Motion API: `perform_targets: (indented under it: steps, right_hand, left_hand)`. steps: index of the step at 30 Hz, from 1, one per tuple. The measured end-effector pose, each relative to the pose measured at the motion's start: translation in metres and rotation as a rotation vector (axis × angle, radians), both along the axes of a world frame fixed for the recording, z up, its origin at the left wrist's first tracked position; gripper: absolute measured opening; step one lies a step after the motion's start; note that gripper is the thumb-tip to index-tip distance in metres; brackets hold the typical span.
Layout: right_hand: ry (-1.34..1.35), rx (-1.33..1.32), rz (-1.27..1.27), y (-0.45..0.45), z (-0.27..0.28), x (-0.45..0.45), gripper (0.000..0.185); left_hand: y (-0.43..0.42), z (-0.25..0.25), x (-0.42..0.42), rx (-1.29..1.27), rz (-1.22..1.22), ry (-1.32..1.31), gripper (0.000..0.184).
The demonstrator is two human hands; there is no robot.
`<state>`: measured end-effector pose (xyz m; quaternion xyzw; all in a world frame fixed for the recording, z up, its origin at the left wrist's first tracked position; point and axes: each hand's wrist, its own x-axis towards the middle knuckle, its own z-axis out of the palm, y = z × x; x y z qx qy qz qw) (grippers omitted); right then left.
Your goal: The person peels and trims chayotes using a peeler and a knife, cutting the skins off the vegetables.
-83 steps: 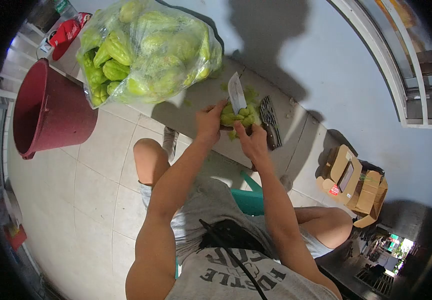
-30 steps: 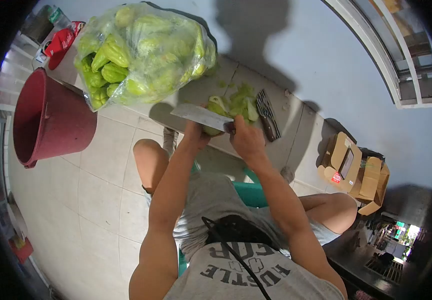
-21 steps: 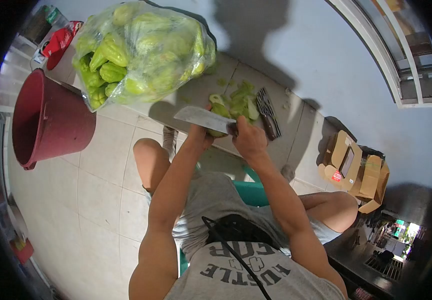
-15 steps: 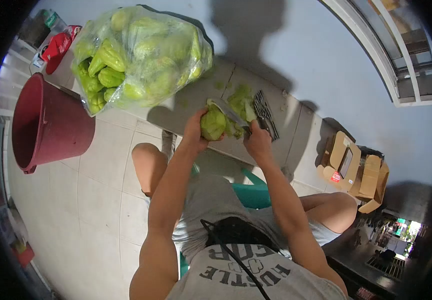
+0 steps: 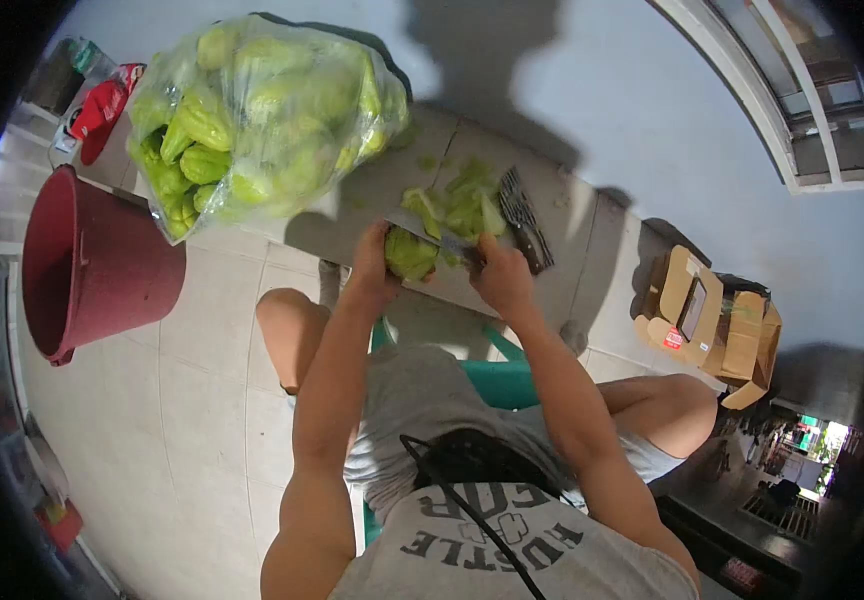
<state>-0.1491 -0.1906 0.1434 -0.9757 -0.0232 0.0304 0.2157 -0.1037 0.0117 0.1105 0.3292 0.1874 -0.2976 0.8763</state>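
My left hand [image 5: 376, 264] is closed around a green chayote [image 5: 410, 254] above the tiled ledge. The handle of a knife is in my right hand [image 5: 501, 274]; its blade [image 5: 414, 232] points left and lies across the top of the chayote. Just beyond the blade are green peelings [image 5: 473, 203] heaped on the ledge [image 5: 577, 215]. To the right of the heap lies a second knife [image 5: 524, 220] with a dark patterned blade and a brown handle. A large clear plastic bag of chayotes [image 5: 282, 120] rests on the ledge at the upper left.
A dark red bucket [image 5: 122, 270] stands on the floor at the left. Beyond it are a red cap [image 5: 100, 112] and a plastic bottle. Open cardboard boxes [image 5: 712, 325] sit at the right near the wall. Under me is a green stool [image 5: 502, 384].
The knife blade has gone from upright, to across the chayote, and lies over it again after turning aside. My left hand has turned the chayote upward into view. The whole view has shifted slightly.
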Motion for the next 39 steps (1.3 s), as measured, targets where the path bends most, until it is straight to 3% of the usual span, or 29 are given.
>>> perform_targets:
  steps: [13,17,20,23,28,29,31,34,39]
  right_hand:
    - [0.007,0.123,0.047,0.001,0.02,0.008,0.023]
    - [-0.008,0.012,-0.002,-0.014,-0.011,0.005,0.019]
    - [0.113,-0.012,-0.124,-0.037,-0.035,0.023,0.016]
    - [0.173,-0.068,-0.162,-0.032,-0.024,0.011,0.025]
    - [0.059,0.037,-0.088,0.0,0.016,0.008,0.026]
    - [0.065,0.037,-0.086,0.005,0.016,0.007,0.026]
    - [-0.188,0.045,0.09,0.017,0.014,0.003,0.023]
    - [-0.207,-0.073,0.146,0.026,0.01,0.006,0.026]
    - [-0.238,-0.068,0.148,0.031,0.014,0.007,0.029]
  left_hand:
    - [-0.001,0.018,-0.001,-0.01,-0.167,-0.087,0.053]
    - [-0.002,0.008,-0.008,-0.048,-0.22,-0.089,0.049]
    - [-0.003,0.033,0.006,0.005,-0.132,-0.015,0.047]
    - [-0.005,0.026,0.001,-0.1,-0.043,0.095,0.046]
    - [-0.006,-0.004,0.008,-0.429,0.084,-0.001,0.046]
    - [-0.009,-0.006,0.008,-0.428,0.087,0.004,0.046]
    - [-0.021,-0.007,0.009,-0.423,0.273,0.149,0.04]
    - [-0.024,-0.014,0.006,-0.541,0.332,0.206,0.039]
    - [-0.024,-0.011,-0.001,-0.524,0.289,0.133,0.039]
